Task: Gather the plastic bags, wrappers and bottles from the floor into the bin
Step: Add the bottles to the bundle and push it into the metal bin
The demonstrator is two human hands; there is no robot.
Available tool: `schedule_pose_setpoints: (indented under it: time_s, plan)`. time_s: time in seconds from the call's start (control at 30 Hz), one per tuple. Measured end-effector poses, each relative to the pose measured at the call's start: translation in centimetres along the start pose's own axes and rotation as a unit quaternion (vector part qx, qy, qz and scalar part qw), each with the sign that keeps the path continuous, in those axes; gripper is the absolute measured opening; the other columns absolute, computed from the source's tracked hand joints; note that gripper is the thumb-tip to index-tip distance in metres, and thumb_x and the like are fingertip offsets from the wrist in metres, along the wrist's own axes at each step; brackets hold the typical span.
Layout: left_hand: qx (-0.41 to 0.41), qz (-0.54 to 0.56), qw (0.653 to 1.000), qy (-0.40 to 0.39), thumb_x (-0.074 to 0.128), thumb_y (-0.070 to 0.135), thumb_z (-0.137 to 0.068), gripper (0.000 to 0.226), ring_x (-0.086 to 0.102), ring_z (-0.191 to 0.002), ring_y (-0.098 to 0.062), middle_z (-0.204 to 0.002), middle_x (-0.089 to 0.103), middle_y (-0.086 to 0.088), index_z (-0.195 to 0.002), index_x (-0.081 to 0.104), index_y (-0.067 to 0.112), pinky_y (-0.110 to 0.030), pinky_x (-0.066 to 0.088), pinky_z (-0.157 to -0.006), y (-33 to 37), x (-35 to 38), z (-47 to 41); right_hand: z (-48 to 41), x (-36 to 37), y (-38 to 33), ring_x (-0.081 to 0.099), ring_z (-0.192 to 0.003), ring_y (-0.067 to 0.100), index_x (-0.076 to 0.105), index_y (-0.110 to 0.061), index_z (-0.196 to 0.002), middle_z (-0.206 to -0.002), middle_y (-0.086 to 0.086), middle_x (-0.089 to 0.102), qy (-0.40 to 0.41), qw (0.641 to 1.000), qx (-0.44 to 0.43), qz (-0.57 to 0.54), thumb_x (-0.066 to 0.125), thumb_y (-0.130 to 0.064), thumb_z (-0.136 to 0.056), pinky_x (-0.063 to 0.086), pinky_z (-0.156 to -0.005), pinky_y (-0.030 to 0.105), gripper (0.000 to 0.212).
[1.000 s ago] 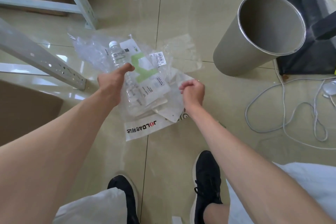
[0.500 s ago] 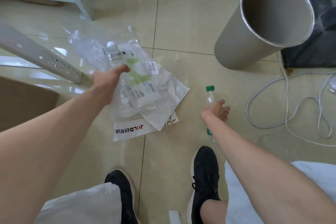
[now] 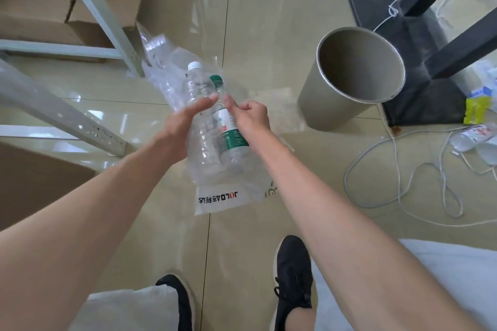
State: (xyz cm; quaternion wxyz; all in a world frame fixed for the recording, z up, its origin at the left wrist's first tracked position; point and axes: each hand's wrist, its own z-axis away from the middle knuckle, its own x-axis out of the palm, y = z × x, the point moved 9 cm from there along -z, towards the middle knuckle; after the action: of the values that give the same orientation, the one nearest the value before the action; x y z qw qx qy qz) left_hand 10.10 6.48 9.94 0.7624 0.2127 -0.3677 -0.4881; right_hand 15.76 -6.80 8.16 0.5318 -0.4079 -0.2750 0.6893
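Note:
My left hand (image 3: 179,126) grips a bundle of clear plastic bags (image 3: 164,61) together with a white-capped bottle (image 3: 194,80), held up above the floor. My right hand (image 3: 251,115) is shut on a green-capped bottle with a green label (image 3: 228,126), pressed against that bundle. A white bag with black lettering (image 3: 219,200) hangs at the bundle's lower end. The empty grey bin (image 3: 330,104) stands to the right of both hands, its opening tilted toward me.
A grey metal rack frame (image 3: 107,16) and cardboard boxes (image 3: 35,8) fill the left. A black stand base (image 3: 419,67) sits behind the bin. A white cable (image 3: 398,169) loops on the floor at right, near another bottle (image 3: 470,137) and a yellow wrapper (image 3: 477,110).
My right hand picked the green-capped bottle off the floor and brought it up to the bundle. My left hand lifted the bags and white-capped bottle higher.

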Motion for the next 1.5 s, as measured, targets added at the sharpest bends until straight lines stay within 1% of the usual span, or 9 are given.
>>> schedule_pose_setpoints:
  time_s: [0.13, 0.23, 0.37, 0.57, 0.8, 1.03, 1.27, 1.4, 1.5]
  plan:
    - [0.016, 0.026, 0.999, -0.043, 0.057, 0.039, -0.093, 0.050, 0.073, -0.092, -0.030, -0.111, 0.070, -0.016, -0.130, 0.059, 0.007, -0.040, 0.060, -0.077, 1.5, 3.0, 2.6, 1.6, -0.9, -2.0, 0.051, -0.073, 0.023, 0.063, 0.000, -0.075, -0.073, 0.008, 0.058, -0.048, 0.999, -0.014, -0.011, 0.056, -0.022, -0.087, 0.038, -0.068, 0.032, 0.026]
    - [0.036, 0.033, 0.997, -0.067, 0.050, 0.045, -0.096, 0.045, 0.072, -0.095, -0.031, -0.109, 0.071, -0.016, -0.120, 0.065, 0.011, -0.046, 0.058, -0.086, 2.2, 4.8, 4.1, 2.8, -2.2, -4.1, 0.051, -0.078, 0.021, 0.066, 0.013, -0.102, -0.085, 0.021, 0.068, -0.059, 0.998, -0.023, -0.016, 0.053, -0.009, -0.084, 0.038, -0.064, 0.030, 0.031]
    - [0.055, 0.048, 0.994, -0.081, 0.044, 0.050, -0.097, 0.050, 0.069, -0.105, -0.034, -0.119, 0.069, -0.018, -0.117, 0.071, 0.013, -0.051, 0.053, -0.095, 3.3, 6.9, 4.8, 3.0, -4.5, -6.8, 0.056, -0.079, 0.023, 0.061, 0.013, -0.112, -0.112, 0.028, 0.066, -0.069, 0.997, -0.037, -0.006, 0.056, -0.009, -0.081, 0.043, -0.069, 0.030, 0.039]
    - [0.091, 0.033, 0.991, -0.088, 0.048, 0.043, -0.097, 0.046, 0.062, -0.114, -0.038, -0.125, 0.065, -0.021, -0.122, 0.067, 0.010, -0.058, 0.043, -0.105, 6.3, 11.3, 5.9, 3.7, -9.0, -10.2, 0.071, -0.083, 0.027, 0.073, 0.001, -0.085, -0.095, 0.019, 0.075, -0.068, 0.994, -0.086, -0.025, 0.070, -0.017, -0.077, 0.058, -0.084, 0.043, 0.020]
    - [0.147, 0.051, 0.982, -0.107, 0.053, 0.045, -0.094, 0.062, 0.057, -0.121, -0.036, -0.138, 0.056, -0.023, -0.140, 0.052, 0.005, -0.054, 0.045, -0.105, 11.8, 18.7, 7.8, 4.3, -15.4, -17.5, 0.065, -0.094, 0.022, 0.068, -0.002, -0.119, -0.112, 0.013, 0.069, -0.085, 0.985, -0.128, -0.072, 0.068, -0.013, -0.085, 0.051, -0.078, 0.025, 0.036]
    - [0.164, 0.069, 0.972, -0.152, 0.056, 0.046, -0.087, 0.061, 0.062, -0.115, -0.033, -0.133, 0.061, -0.017, -0.138, 0.055, 0.012, -0.051, 0.046, -0.102, 17.0, 27.1, 3.7, 1.0, -24.6, -24.9, 0.064, -0.107, 0.024, 0.071, -0.007, -0.111, -0.117, 0.009, 0.070, 0.044, 0.974, -0.215, -0.056, 0.068, -0.021, -0.081, 0.051, -0.092, 0.033, 0.033]
    - [0.087, 0.090, 0.973, -0.194, 0.054, 0.045, -0.085, 0.056, 0.061, -0.106, -0.030, -0.116, 0.063, -0.016, -0.128, 0.060, 0.009, -0.050, 0.041, -0.108, 10.8, 33.2, -6.9, -7.7, -30.7, -20.0, 0.062, -0.075, 0.024, 0.067, 0.011, -0.097, -0.078, 0.012, 0.067, 0.145, 0.974, -0.174, 0.013, 0.062, -0.023, -0.067, 0.053, -0.071, 0.043, 0.046]
    - [0.048, 0.070, 0.985, -0.150, 0.058, 0.042, -0.081, 0.052, 0.062, -0.097, -0.031, -0.103, 0.065, -0.015, -0.119, 0.062, 0.008, -0.048, 0.041, -0.106, 5.2, 33.7, -12.1, -11.8, -31.9, -14.1, 0.070, -0.095, 0.037, 0.070, 0.006, -0.098, -0.099, 0.023, 0.073, 0.163, 0.976, -0.140, 0.021, 0.062, -0.021, -0.076, 0.056, -0.085, 0.053, 0.036]
    - [0.026, 0.063, 0.992, -0.105, 0.066, 0.043, -0.072, 0.065, 0.064, -0.095, -0.032, -0.107, 0.065, -0.018, -0.125, 0.063, 0.005, -0.046, 0.048, -0.095, 2.9, 32.9, -15.8, -14.8, -31.3, -10.0, 0.068, -0.099, 0.024, 0.074, -0.009, -0.107, -0.106, 0.008, 0.074, 0.156, 0.980, -0.117, 0.030, 0.061, -0.023, -0.082, 0.055, -0.091, 0.034, 0.031]
